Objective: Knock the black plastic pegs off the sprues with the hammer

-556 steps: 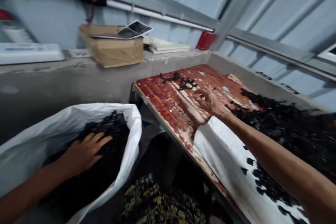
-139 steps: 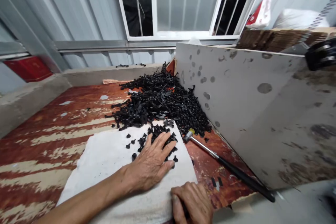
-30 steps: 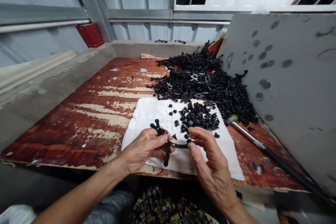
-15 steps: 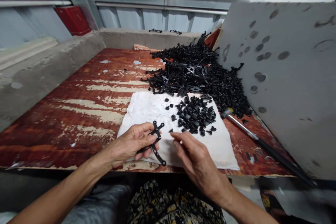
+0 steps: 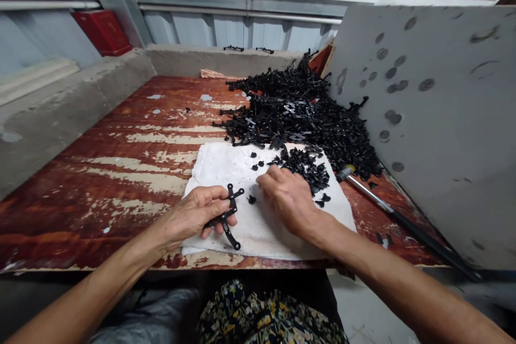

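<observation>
My left hand [image 5: 212,207] is closed around a black jointed linkage [image 5: 231,212], a set of flat arms with round eyelets at their ends. The linkage sticks out past the thumb, above the near part of a white cloth [image 5: 217,164]. My right hand [image 5: 288,199] reaches over the near left side of a heap of small black disc-headed pieces [image 5: 318,174]. Its fingers are bent together and point down; the hand hides their tips and whatever they grip. One loose black piece [image 5: 252,200] lies on the cloth between my hands.
A large pile of black linkages [image 5: 290,113] covers the back right of the worn red-brown table [image 5: 137,145]. A black-handled metal tool [image 5: 387,207] lies slanted at the right, beside an upright grey panel [image 5: 439,134]. A red box [image 5: 102,32] stands at the back left.
My right hand has moved forward from the cloth's near part to the heap of small pieces, its fingers turning down. My left hand still holds the linkage. The view has shifted slightly.
</observation>
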Available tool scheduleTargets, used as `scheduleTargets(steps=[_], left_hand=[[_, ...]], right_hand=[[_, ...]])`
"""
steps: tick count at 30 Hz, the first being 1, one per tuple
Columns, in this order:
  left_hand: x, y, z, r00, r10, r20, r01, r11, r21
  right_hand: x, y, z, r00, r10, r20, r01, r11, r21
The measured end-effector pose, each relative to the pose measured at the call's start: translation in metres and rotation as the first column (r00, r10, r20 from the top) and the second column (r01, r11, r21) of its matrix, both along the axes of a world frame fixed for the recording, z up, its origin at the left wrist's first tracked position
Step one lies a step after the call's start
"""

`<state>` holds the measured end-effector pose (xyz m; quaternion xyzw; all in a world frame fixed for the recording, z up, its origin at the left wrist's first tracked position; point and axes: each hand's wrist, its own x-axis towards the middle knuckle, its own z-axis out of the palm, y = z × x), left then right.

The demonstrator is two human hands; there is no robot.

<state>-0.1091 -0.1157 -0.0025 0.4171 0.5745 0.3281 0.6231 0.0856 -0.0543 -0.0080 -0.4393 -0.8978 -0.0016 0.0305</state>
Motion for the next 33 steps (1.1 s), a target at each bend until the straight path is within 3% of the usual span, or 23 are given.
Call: scheduleTargets(steps=[5,9,12,17,22,26,29,33], left_hand=[[-0.009,0.003,-0.003,0.998,0.035,0.046,-0.037,0.999,0.040],[-0.013,0.006,-0.009,0.996,0.052,0.077,-0.053,0.999,0.012],[-0.014,0.007,-0.011,0.993,0.062,0.099,-0.063,0.998,0.006],[-0.014,0.007,-0.010,0.985,0.117,0.124,-0.117,0.993,-0.005],[-0.014,0.006,-0.009,0.957,0.236,0.167,-0.236,0.972,-0.018],[-0.017,0.004,-0.009,0.924,0.332,0.189,-0.328,0.943,-0.054],[-0.019,0.004,-0.009,0.909,0.358,0.214,-0.345,0.934,-0.095],[-0.020,0.006,-0.009,0.886,0.383,0.263,-0.363,0.924,-0.122]], right_hand=[[0.038,0.018,-0.013,0.974,-0.056,-0.222,0.109,0.965,0.238],[0.053,0.013,-0.035,0.986,-0.080,-0.149,0.106,0.978,0.177],[0.042,0.007,-0.040,0.994,-0.043,-0.100,0.055,0.991,0.119],[0.000,0.007,-0.031,0.994,0.075,-0.076,-0.078,0.996,-0.032],[-0.039,0.011,-0.018,0.959,0.242,-0.147,-0.264,0.952,-0.152],[-0.039,0.014,-0.005,0.908,0.335,-0.250,-0.375,0.917,-0.135],[-0.013,0.019,-0.003,0.930,0.252,-0.268,-0.284,0.955,-0.087],[0.017,0.022,-0.016,0.988,0.119,-0.094,-0.126,0.989,-0.075]])
